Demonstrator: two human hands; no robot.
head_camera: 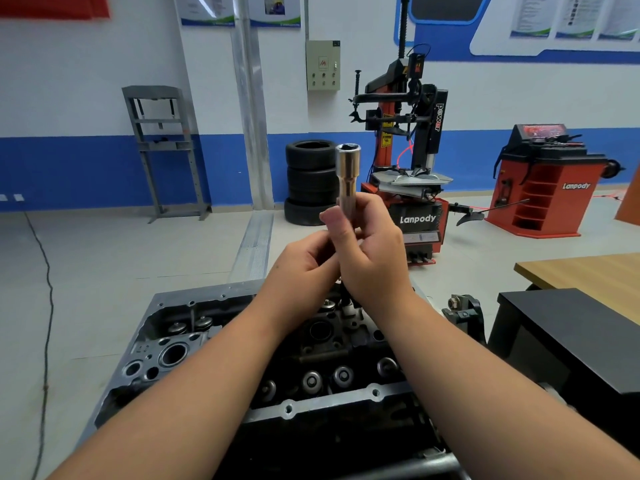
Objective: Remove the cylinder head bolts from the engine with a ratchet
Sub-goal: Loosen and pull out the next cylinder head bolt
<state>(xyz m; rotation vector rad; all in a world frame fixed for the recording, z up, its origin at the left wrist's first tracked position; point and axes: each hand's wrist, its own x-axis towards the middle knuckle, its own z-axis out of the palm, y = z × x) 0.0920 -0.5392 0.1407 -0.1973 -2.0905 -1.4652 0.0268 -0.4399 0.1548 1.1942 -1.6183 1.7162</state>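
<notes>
A long chrome deep socket [348,171] stands upright in the air, its open end up, well above the engine. My right hand [372,244] grips its lower part, thumb across the front. My left hand [304,261] is curled against the base of the socket just below; whatever it holds there is hidden by the fingers. Under both forearms lies the engine's cylinder head [180,348], dark and oily, with round valve caps [311,381] and bores showing. No ratchet handle is plainly visible.
A black box [568,344] and a wooden table [588,271] stand to the right of the engine. Behind are stacked tyres [308,181], a red tyre changer [412,168], a red wheel balancer [543,181] and a grey press frame [166,147]. A cable [46,306] runs along the floor on the left.
</notes>
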